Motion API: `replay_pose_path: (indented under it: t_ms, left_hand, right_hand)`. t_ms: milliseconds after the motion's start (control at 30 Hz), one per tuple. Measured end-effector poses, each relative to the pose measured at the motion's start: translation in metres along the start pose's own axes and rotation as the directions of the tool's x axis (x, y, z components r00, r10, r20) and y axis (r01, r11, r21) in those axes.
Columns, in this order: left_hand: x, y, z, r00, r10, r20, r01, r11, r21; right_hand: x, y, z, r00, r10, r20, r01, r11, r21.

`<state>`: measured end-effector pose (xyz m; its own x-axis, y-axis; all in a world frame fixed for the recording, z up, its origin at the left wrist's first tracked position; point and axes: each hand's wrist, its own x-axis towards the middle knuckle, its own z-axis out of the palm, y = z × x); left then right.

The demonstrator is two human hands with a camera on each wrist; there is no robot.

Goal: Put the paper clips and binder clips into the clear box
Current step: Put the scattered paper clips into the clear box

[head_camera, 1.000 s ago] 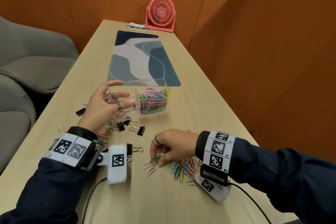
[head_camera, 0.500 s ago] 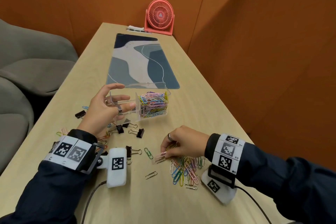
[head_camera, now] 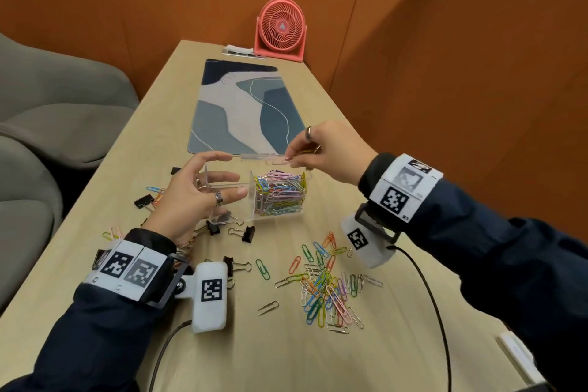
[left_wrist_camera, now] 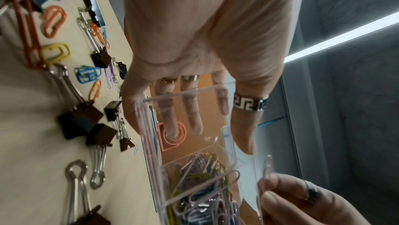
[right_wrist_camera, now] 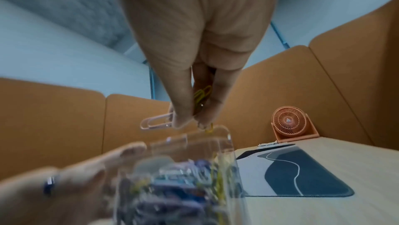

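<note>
A: Head view. Your right hand point(head_camera: 331, 153), right of centre, pinches a few paper clips, a pink paper clip point(head_camera: 281, 161) sticking out left, just above the clear box point(head_camera: 273, 197). The box stands mid-frame on the worktop point(head_camera: 397, 344); its right compartment is nearly full of coloured clips.

B: And the left?

A: Your left hand point(head_camera: 197, 197) cups the box's left end, fingers loosely spread; I can't tell whether it grips or only steadies. Loose paper clips point(head_camera: 327, 289) lie lower centre, binder clips point(head_camera: 245, 234) just below the box and further left.

B: Left wrist view?

A: The left hand point(left_wrist_camera: 205, 40) fills the top, fingers showing through the clear wall, thumb on the near side. Binder clips point(left_wrist_camera: 86, 122) run down the left of the frame. The right hand's fingertips point(left_wrist_camera: 287, 199) are at lower right, holding a clip at the rim.

B: Right wrist view?

A: Blurred low down. The right hand's fingers point(right_wrist_camera: 183, 109) are closed on the pink clip point(right_wrist_camera: 155, 122) and a yellow clip point(right_wrist_camera: 201, 94), above the box.

B: Risks?

A: The pink clip juts sideways; release too far left and it likely falls into the binder-clip compartment or outside. Tangled clips could also snag and drop together onto the rim.
</note>
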<state>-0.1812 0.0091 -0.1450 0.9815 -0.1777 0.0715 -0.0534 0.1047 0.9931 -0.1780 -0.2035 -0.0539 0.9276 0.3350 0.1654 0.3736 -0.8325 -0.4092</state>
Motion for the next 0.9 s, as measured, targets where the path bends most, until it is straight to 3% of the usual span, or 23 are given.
replay_pose_path:
  t_ms: [100, 267, 400, 500, 600, 800, 833, 900]
  left_hand:
    - [0.000, 0.001, 0.001, 1.000, -0.007, 0.004, 0.007, 1.000, -0.016]
    - [0.000, 0.000, -0.001, 1.000, -0.015, 0.000, 0.015, 1.000, -0.019]
    - [0.000, 0.000, 0.001, 1.000, -0.017, 0.004, 0.017, 1.000, -0.026]
    - [-0.001, 0.002, 0.001, 1.000, -0.021, 0.002, 0.021, 0.999, -0.035]
    - [-0.002, 0.003, 0.001, 1.000, -0.018, 0.001, 0.018, 0.999, -0.035]
    - [-0.002, 0.005, -0.002, 1.000, -0.012, -0.027, 0.012, 1.000, -0.016]
    - [-0.002, 0.005, -0.003, 0.999, -0.014, -0.033, 0.013, 1.000, -0.012]
    - [-0.002, 0.006, -0.003, 0.999, -0.016, -0.040, 0.016, 1.000, -0.008]
  right_hand:
    - [0.004, 0.000, 0.013, 1.000, 0.011, 0.005, -0.011, 0.999, -0.044]
    - [-0.001, 0.007, 0.014, 0.999, 0.020, -0.031, -0.014, 0.982, 0.186]
    - [-0.009, 0.010, 0.011, 0.995, -0.007, -0.099, 0.015, 0.996, 0.083]
    - [-0.016, 0.012, 0.013, 0.999, -0.017, -0.044, 0.014, 0.998, -0.062]
    - [-0.021, 0.017, 0.017, 1.000, -0.021, 0.007, 0.022, 0.995, -0.102]
    - [-0.041, 0.030, 0.009, 0.991, -0.016, -0.132, 0.027, 0.996, 0.082]
    - [-0.047, 0.034, 0.008, 0.996, -0.009, -0.094, 0.020, 0.993, 0.116]
    - [-0.059, 0.039, 0.009, 0.989, 0.011, 0.147, -0.036, 0.985, 0.170]
